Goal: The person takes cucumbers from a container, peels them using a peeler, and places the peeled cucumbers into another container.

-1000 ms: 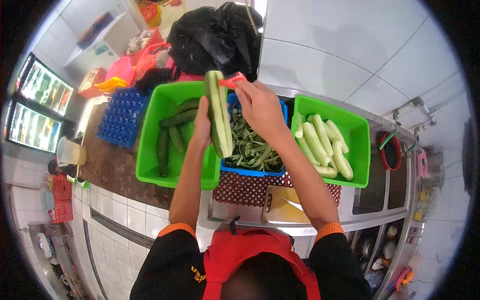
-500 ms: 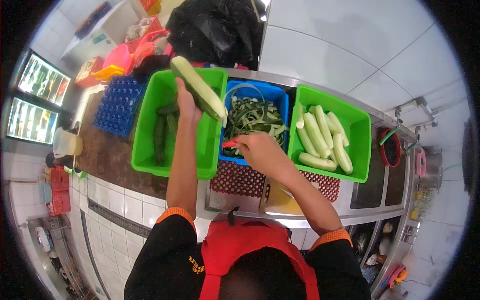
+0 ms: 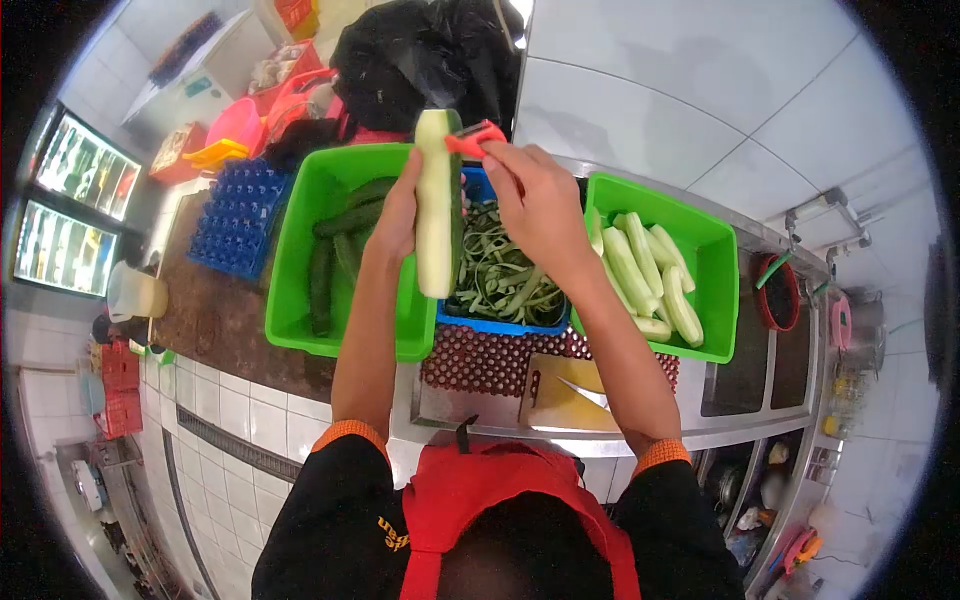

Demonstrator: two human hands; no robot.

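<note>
My left hand [image 3: 400,212] grips a partly peeled cucumber [image 3: 435,215], held upright; its front is pale and its right edge still dark green. A red peeler [image 3: 475,138] is in my right hand [image 3: 530,195], its head against the cucumber's upper right side. Below them a blue bin [image 3: 490,326] holds green peel strips [image 3: 505,265]. Unpeeled dark cucumbers [image 3: 322,285] lie in the green bin [image 3: 283,290] on the left. Several pale peeled cucumbers [image 3: 630,262] fill part of the green bin [image 3: 722,290] on the right.
A knife [image 3: 582,392] rests on a yellow cutting board [image 3: 560,408] beside a dark red perforated mat [image 3: 475,362]. Blue egg trays [image 3: 238,218] and a plastic jug [image 3: 137,293] stand at the left. A black bag [image 3: 425,60] is behind the bins, a red basket [image 3: 777,292] at the right.
My right hand has risen from above the blue bin to the cucumber's top with the peeler. My left hand has moved right and turned the cucumber from slanted to upright.
</note>
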